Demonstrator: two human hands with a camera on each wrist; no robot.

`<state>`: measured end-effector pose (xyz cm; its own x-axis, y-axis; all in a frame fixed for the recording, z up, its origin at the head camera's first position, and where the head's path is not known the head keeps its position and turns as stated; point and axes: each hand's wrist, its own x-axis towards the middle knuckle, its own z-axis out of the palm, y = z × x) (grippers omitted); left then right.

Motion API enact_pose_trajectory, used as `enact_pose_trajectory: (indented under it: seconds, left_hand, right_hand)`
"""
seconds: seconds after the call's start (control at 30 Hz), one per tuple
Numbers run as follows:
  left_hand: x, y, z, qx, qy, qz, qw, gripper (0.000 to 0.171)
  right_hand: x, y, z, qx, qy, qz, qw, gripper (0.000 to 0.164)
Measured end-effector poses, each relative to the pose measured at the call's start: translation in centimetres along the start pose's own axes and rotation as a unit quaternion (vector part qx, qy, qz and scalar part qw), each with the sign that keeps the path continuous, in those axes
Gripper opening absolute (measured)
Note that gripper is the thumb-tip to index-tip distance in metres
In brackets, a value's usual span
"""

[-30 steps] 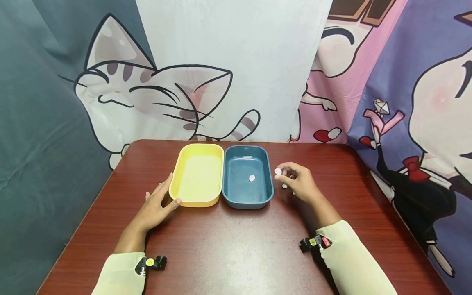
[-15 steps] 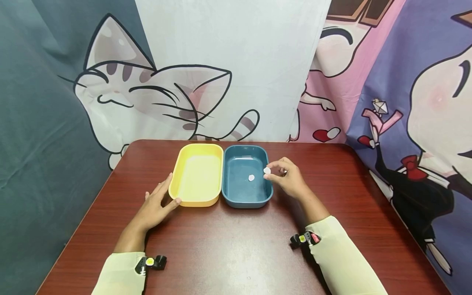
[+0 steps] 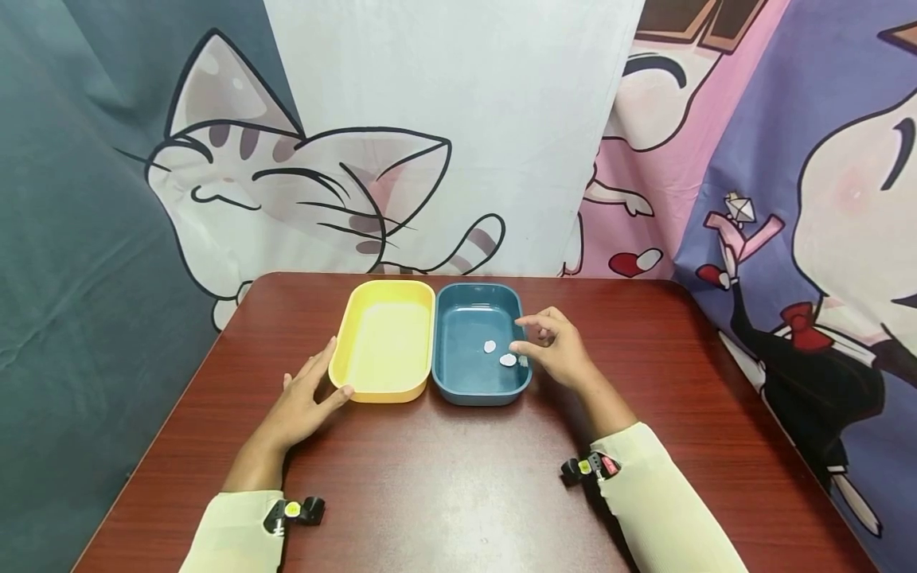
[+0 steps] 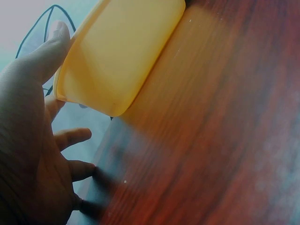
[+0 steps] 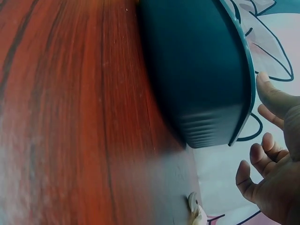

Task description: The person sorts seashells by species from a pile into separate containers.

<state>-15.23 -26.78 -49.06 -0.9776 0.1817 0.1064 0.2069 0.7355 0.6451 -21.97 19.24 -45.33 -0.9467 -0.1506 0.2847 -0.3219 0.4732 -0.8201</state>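
Note:
Two small white, roundish pieces lie in the blue tray in the head view: one piece [image 3: 489, 347] near the middle, the other white piece [image 3: 508, 360] closer to the right wall. Over the right rim of the blue tray [image 3: 469, 394] hovers my right hand [image 3: 562, 348], thumb and forefinger apart with nothing between them. My left hand [image 3: 301, 407] rests against the yellow tray [image 3: 380, 395], its thumb at the near left corner and its fingers spread along the left side. In the left wrist view the thumb [image 4: 56, 44] lies at the yellow tray's rim.
Both trays stand side by side on the brown wooden table [image 3: 444, 477]. Pale shell-like pieces [image 5: 198, 214] lie on the table right of the blue tray, seen in the right wrist view. A cartoon-printed cloth [image 3: 458, 79] hangs behind the table.
My right hand has moved left to the blue tray and let go of a white piece, which now lies inside beside the first. My left hand has stayed in place.

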Motion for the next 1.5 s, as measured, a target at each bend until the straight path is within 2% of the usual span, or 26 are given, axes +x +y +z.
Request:
enact_pose_trajectory:
  seconds: [0.2,0.47,0.63,0.77,0.93,1.07,1.2,1.33,1.5]
  left_hand:
    - [0.0,0.1,-0.1,-0.001,0.000,0.003,1.0000,0.093]
    - [0.0,0.1,-0.1,-0.002,-0.001,0.001,1.0000,0.093]
    - [0.0,0.1,-0.1,-0.002,0.001,0.003,1.0000,0.093]
    - [0.0,0.1,-0.1,-0.001,0.000,0.002,1.0000,0.093]
    - [-0.1,0.1,-0.1,-0.002,0.000,0.001,1.0000,0.093]
    - [-0.1,0.1,0.0,-0.003,0.000,0.002,1.0000,0.093]
    - [-0.1,0.1,0.1,-0.002,0.001,0.002,1.0000,0.093]
    - [-0.1,0.1,0.1,-0.003,-0.001,0.000,1.0000,0.093]
    - [0.0,0.2,0.0,-0.003,0.000,0.002,1.0000,0.093]
  right_hand:
    - [-0.3,0.9,-0.8,0.008,0.017,-0.005,1.000,0.046]
    - [-0.7,2.4,-2.4,0.006,0.019,0.004,1.000,0.047]
    - [-1.2,3.2,-3.4,-0.006,0.018,0.027,0.999,0.049]
    - [-1.5,3.4,-4.0,-0.007,0.024,0.034,0.999,0.052]
    - [-2.1,3.1,-4.4,-0.017,0.040,0.017,0.999,0.049]
    - [-2.2,4.6,-4.9,-0.023,0.046,0.014,0.999,0.048]
    - [-2.3,5.9,-5.3,-0.027,0.046,0.030,0.998,0.047]
    - [-2.6,6.8,-5.5,-0.036,0.060,0.047,0.996,0.045]
    - [-2.8,8.2,-5.6,-0.028,0.078,0.048,0.995,0.041]
